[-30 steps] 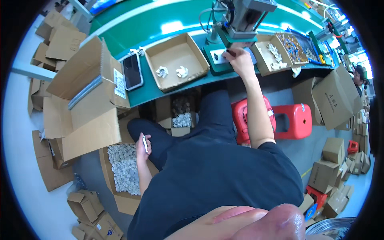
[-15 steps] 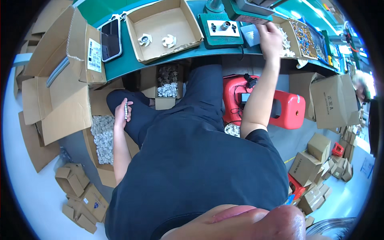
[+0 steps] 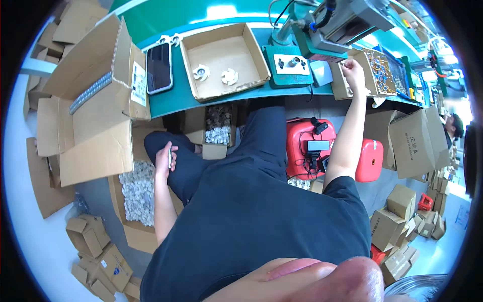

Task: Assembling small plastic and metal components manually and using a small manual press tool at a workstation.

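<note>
My left hand (image 3: 165, 158) rests over my left thigh, its fingers closed around a short stack of small silvery rings (image 3: 170, 159). My right hand (image 3: 354, 76) is over a cardboard box (image 3: 340, 86) on the bench, right of the press. Its fingers are pinched together, and what is between them is too small to make out. Two white fan wheels (image 3: 230, 76) lie in a shallow cardboard tray (image 3: 221, 93). Between that tray and my right hand stand the green press base (image 3: 289, 79) with a metal fixture (image 3: 295, 61) and a pale blue block (image 3: 321, 73).
A phone (image 3: 159, 68) lies left of the tray beside a tall open carton (image 3: 95, 146). Boxes of white parts (image 3: 137, 194) and metallic parts (image 3: 218, 135) stand below the bench. A red stool (image 3: 302, 132) carries a cabled device. Wired parts (image 3: 381, 70) fill a box at right.
My right hand has moved right, from beside the press head to the cardboard box. My left hand stays over the thigh with the rings. The whole view has shifted slightly.
</note>
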Demonstrator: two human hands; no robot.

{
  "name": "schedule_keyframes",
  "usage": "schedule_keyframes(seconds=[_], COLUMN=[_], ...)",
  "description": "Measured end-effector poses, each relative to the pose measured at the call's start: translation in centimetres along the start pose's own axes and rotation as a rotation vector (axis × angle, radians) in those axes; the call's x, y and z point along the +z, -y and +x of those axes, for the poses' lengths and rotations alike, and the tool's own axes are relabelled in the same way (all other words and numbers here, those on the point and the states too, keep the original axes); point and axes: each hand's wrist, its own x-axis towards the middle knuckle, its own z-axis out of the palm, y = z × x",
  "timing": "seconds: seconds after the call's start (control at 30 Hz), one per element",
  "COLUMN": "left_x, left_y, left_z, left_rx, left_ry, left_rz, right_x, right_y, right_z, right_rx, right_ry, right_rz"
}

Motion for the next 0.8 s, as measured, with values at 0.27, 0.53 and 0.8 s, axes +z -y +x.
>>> schedule_keyframes(seconds=[0.27,0.53,0.8], left_x=[-1.5,-1.9,-1.9], left_y=[0.8,1.3,1.5], left_z=[0.4,1.1,1.3], left_rx=[0.018,0.044,0.064], left_ry=[0.062,0.12,0.143], left_rz=[-0.055,-0.132,-0.182], right_x=[0.8,-1.0,1.5], right_y=[2.1,4.3,13.1], right_z=[-3.3,-6.0,-12.8], right_rx=[-0.079,-0.013,-0.148], right_ry=[-0.362,-0.446,-0.581], right_rz=[0.201,0.048,0.429])
